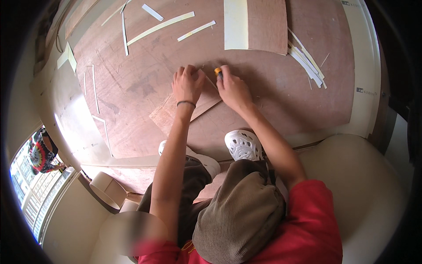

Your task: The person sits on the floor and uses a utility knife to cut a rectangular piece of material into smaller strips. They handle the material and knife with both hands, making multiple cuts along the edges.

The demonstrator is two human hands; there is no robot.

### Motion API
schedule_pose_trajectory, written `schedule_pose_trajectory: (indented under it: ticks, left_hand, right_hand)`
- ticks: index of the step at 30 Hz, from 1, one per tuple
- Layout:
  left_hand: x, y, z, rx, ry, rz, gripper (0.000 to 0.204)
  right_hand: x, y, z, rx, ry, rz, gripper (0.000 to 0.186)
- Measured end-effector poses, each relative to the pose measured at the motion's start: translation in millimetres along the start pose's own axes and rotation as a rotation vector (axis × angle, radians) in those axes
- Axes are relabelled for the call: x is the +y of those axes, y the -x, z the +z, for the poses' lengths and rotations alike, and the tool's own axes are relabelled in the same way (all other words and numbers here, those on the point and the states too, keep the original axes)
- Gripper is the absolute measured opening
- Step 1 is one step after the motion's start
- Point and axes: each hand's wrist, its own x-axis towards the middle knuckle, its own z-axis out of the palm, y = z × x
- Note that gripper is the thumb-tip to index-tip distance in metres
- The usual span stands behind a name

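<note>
A thin brown plywood piece (204,103) lies slantwise on the larger wooden sheet in front of me. My left hand (188,84), a dark band at its wrist, holds this piece down near its far corner with bent fingers. Close to the right of it, my right hand (234,89) is closed around a utility knife (218,71) with an orange end and a dark body. The knife is by the piece's right edge; its blade is hidden or too small to make out.
The large wooden sheet (281,99) spreads under everything. Narrow pale strips (160,27) lie scattered at the far left, and a strip pile (307,64) at the right. A half-white, half-brown panel (267,26) stands out at the far side. My white clogs (244,145) are near the sheet's front edge.
</note>
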Motion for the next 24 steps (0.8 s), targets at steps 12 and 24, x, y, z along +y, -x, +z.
schedule_pose_trajectory:
  ticks: [12, 24]
  left_hand:
    - [52, -62, -8, -0.505, -0.559, 0.109, 0.024]
    - [-19, -11, -23, 0.068, 0.256, 0.141, 0.05]
  right_hand:
    - [1, 62, 41, 0.015, -0.725, 0.396, 0.024]
    - [-7, 37, 13, 0.039, -0.161, -0.022, 0.031]
